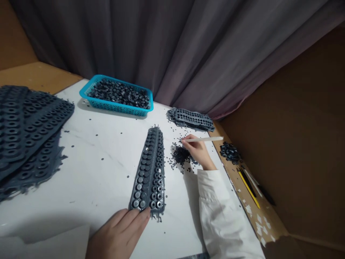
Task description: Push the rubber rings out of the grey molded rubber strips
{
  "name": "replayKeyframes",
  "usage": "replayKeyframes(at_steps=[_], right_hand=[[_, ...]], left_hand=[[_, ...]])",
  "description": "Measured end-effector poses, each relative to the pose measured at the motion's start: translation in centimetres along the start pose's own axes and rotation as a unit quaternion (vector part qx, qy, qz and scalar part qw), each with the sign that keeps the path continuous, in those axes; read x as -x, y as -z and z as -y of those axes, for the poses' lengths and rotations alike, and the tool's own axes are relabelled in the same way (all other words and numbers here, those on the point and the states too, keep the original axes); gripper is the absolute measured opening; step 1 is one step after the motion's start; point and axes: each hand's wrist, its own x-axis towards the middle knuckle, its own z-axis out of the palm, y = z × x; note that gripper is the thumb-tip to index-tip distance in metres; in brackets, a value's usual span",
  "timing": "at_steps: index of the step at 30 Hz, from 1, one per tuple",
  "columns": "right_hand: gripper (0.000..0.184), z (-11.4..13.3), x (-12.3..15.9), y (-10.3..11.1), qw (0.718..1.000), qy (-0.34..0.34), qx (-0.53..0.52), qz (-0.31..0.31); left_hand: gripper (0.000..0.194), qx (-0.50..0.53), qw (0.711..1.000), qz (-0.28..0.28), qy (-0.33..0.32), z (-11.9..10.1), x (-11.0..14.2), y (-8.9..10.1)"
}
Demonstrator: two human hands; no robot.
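Observation:
A dark grey rubber sheet (147,169) lies lengthwise before me, moulded with rows of round washer-like parts. Small holes through it show white in places. My left hand (118,230) rests on its near end, fingers laid flat along the edge and the thumb hidden. A slim white pen-like tool (206,139) is pinched in my right hand (198,151), its dark tip pointing left. Beneath and beside that hand is a heap of tiny black discs (181,154), with more scattered around it.
A blue basket (115,105) full of small dark parts stands at the back. Stacked rubber sheets (29,133) lie left; punched strips (191,119) lie back right. On the brown right-hand ledge are a dark pile (230,152), a yellow tool (249,189) and white scraps (260,225).

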Motion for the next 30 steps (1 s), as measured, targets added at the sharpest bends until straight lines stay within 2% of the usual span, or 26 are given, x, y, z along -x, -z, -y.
replayKeyframes(at_steps=[2, 4, 8, 13, 20, 25, 30], right_hand=[[0.021, 0.5, 0.1, -2.2, 0.998, 0.049, -0.025, -0.007], [0.02, 0.7, 0.3, -4.1, 0.996, 0.074, -0.052, 0.003], [0.02, 0.3, 0.6, -6.3, 0.991, 0.084, -0.104, 0.024], [0.019, 0.0, 0.7, -6.4, 0.986, 0.083, -0.14, 0.035], [0.017, -0.3, 0.6, -6.3, 0.982, 0.07, -0.169, 0.041], [0.022, 0.0, 0.6, -6.5, 0.984, 0.068, -0.158, 0.049], [0.02, 0.0, 0.7, -6.8, 0.985, 0.106, -0.121, 0.064]], left_hand=[[0.07, -0.005, 0.999, 0.026, -0.028, 0.3, -1.0, 0.9], [0.06, -0.019, 0.997, 0.046, -0.053, 0.5, -1.6, 1.6], [0.049, -0.037, 0.998, 0.044, -0.032, 0.6, -1.5, 1.6], [0.046, -0.018, 0.998, 0.057, 0.002, 0.3, -1.0, 1.3], [0.046, -0.012, 0.999, 0.042, -0.019, 0.4, -1.3, 1.6], [0.045, -0.002, 0.999, 0.04, -0.015, 0.3, -1.3, 1.6], [0.044, -0.011, 0.999, 0.032, -0.019, 0.4, -1.4, 1.6]])
